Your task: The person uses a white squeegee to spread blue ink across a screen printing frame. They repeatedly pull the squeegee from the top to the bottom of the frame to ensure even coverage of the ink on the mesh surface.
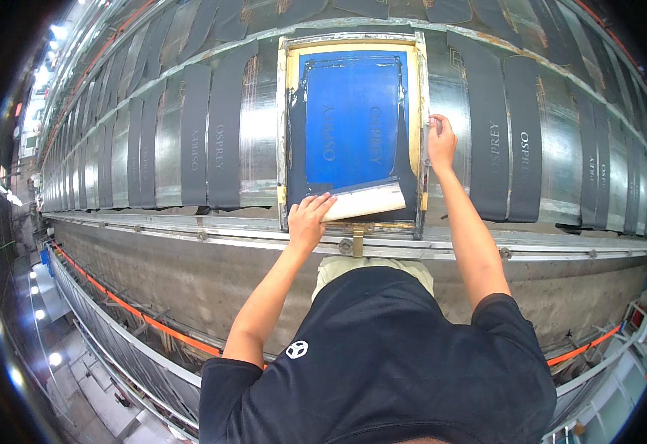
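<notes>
The white scraper (368, 201) lay slightly aslant across the near end of the blue screen (353, 111), inside the rectangular frame (282, 126). The left hand (309, 220) was closed around the scraper's left end, its forearm reaching up and inward from the lower edge. The right hand (442, 142), its arm extended farther forward, had its fingers curled at the frame's right side; whether they gripped it could not be told. Dark smears bordered the blue area. The frame rested on a long, shiny table (260, 133), with dark fabric strips (492, 140) laid crosswise to either side. A metal rail (249, 227) ran along the near edge. Beyond, an orange band (160, 330) crossed the lower left, near bright lamps (55, 359).
</notes>
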`<state>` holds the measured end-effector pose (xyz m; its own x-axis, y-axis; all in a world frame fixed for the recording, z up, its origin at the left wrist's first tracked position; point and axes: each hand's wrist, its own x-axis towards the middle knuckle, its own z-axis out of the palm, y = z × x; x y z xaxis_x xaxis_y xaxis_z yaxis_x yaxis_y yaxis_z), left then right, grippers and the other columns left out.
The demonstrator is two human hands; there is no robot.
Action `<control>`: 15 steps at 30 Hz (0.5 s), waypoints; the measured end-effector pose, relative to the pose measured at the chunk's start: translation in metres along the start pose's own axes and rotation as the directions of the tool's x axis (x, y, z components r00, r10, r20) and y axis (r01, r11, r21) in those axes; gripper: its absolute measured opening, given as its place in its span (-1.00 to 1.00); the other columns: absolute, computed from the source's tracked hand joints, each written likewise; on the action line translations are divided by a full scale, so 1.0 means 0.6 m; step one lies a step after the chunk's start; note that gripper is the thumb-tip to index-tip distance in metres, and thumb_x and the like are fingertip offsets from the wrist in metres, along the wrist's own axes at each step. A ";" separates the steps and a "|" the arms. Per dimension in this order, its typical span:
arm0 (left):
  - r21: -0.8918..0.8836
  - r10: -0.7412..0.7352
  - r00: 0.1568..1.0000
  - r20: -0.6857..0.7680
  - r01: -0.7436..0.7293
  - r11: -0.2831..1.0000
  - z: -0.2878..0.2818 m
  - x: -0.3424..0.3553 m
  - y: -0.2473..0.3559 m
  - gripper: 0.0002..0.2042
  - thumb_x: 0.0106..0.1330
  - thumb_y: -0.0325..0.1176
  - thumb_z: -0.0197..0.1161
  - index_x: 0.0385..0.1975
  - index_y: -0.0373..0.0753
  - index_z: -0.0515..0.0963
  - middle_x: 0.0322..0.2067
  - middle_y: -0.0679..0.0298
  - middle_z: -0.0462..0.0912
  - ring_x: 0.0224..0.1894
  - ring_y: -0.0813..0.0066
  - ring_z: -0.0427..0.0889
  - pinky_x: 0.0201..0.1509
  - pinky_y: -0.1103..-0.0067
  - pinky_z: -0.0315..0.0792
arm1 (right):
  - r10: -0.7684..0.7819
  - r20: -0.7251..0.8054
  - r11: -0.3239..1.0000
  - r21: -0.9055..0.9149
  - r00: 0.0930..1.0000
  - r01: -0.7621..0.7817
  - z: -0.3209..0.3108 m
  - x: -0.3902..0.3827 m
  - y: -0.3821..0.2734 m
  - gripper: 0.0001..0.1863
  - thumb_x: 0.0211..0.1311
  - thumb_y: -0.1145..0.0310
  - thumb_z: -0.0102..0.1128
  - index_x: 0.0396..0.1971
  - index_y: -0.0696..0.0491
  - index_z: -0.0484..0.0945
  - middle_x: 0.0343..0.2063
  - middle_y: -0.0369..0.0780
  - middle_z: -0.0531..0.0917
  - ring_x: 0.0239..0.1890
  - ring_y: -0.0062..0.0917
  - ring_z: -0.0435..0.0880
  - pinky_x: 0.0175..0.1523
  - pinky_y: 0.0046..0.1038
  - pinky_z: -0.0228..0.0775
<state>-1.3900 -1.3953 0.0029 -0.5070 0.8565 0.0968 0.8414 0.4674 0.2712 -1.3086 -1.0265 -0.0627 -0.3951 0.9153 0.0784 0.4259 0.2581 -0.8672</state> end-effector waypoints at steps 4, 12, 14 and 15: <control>-0.013 0.021 1.000 0.014 -0.021 1.000 -0.003 -0.041 -0.009 -0.33 -0.13 -0.59 0.33 0.13 0.08 0.63 0.12 0.49 0.67 0.12 0.39 0.59 -0.04 0.41 0.40 | 0.041 0.036 0.988 -0.150 0.998 -0.035 0.008 0.002 0.013 -0.76 0.44 0.21 0.10 -0.10 -0.02 0.66 -0.47 -0.04 0.72 -0.34 -0.07 0.71 -0.17 -0.11 0.46; 0.011 0.096 0.995 0.010 -0.096 0.995 0.004 -0.088 -0.018 -0.40 -0.07 -0.60 0.29 0.07 0.05 0.67 0.11 0.48 0.68 0.11 0.38 0.60 -0.05 0.42 0.39 | 0.015 -0.002 0.989 -0.146 1.000 -0.016 0.015 0.001 0.013 -0.75 0.44 0.17 0.11 -0.09 -0.06 0.68 -0.40 -0.04 0.75 -0.26 -0.04 0.74 -0.13 -0.11 0.52; 0.029 0.087 0.996 -0.031 -0.086 0.996 0.014 -0.075 -0.023 -0.41 -0.07 -0.60 0.29 0.06 0.05 0.67 0.10 0.48 0.68 0.10 0.39 0.60 -0.05 0.43 0.38 | 0.068 0.034 0.985 -0.160 0.997 -0.062 0.010 0.006 0.006 -0.74 0.44 0.17 0.11 -0.06 -0.07 0.69 -0.35 -0.03 0.76 -0.21 -0.05 0.74 -0.07 -0.12 0.52; 0.049 0.095 0.995 -0.040 -0.093 0.994 0.020 -0.060 -0.031 -0.42 -0.05 -0.60 0.28 0.05 0.05 0.67 0.09 0.48 0.68 0.11 0.39 0.59 -0.07 0.43 0.38 | 0.049 0.028 0.987 -0.152 0.998 -0.044 0.011 0.004 0.011 -0.73 0.45 0.18 0.11 -0.06 -0.06 0.69 -0.33 -0.03 0.76 -0.20 -0.05 0.74 -0.06 -0.12 0.52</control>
<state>-1.3849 -1.4323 -0.0169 -0.4318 0.8875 0.1608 0.8932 0.3959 0.2133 -1.3122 -1.0245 -0.0712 -0.3969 0.9176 0.0220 0.5612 0.2616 -0.7852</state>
